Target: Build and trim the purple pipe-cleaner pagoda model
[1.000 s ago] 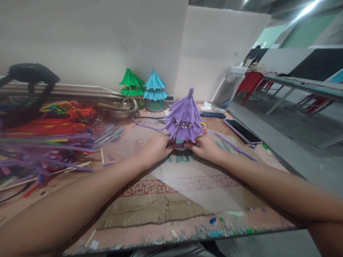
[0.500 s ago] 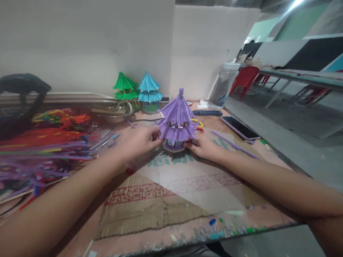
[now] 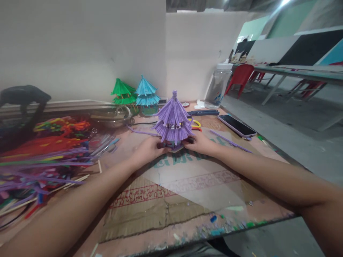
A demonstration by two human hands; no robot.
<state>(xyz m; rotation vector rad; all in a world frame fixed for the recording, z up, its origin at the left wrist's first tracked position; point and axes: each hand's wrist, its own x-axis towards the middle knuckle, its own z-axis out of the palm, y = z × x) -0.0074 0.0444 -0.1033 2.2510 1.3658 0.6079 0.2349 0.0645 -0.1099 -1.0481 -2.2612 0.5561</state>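
Observation:
A purple model pavilion (image 3: 173,119) with a two-tier roof of pipe cleaners stands upright on the cardboard sheet (image 3: 139,217). My left hand (image 3: 151,149) closes on the left side of its base, thumb toward the front. On the opposite side, my right hand (image 3: 199,143) grips the base, its fingers partly tucked under the lower roof. Most of the posts are hidden by the roof and my fingers. Behind it stand a green model pavilion (image 3: 123,93) and a blue model pavilion (image 3: 147,93).
Pipe cleaners (image 3: 53,157) and sticks are heaped at the left, near a glass bowl (image 3: 112,119). To the right lie a phone (image 3: 237,125) and a loose purple pipe cleaner (image 3: 229,141). A water bottle (image 3: 218,87) and scissors (image 3: 197,124) are farther back.
My left hand has moved in from beside the purple pavilion to its base. The right hand stays at the other side. The camera view has shifted slightly.

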